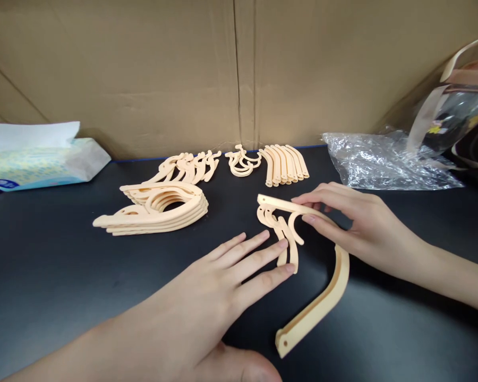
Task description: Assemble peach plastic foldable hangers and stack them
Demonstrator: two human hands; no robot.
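Observation:
My right hand [352, 223] pinches a cream plastic hanger arm [276, 203] between thumb and fingers; its far part is hidden by the hand. My left hand [223, 286] lies spread and flat, with fingertips on or right beside two short curved pieces [290, 244]. Beyond those fingertips, partly under the held arm, are small cream hook pieces [266, 216]. A second curved hanger arm [318, 307] rests on the black table below my right hand, its upper end near the wrist. Left of the hands lies a stack of folded cream hangers [163, 217].
Behind are a row of short curved parts [189, 167], a cluster of hooks [241, 162] and a row of hanger arms [284, 164]. A tissue pack [43, 159] lies at left. Crumpled clear plastic [382, 162] and a clear bag [454, 116] are at right. Cardboard [143, 79] closes the back.

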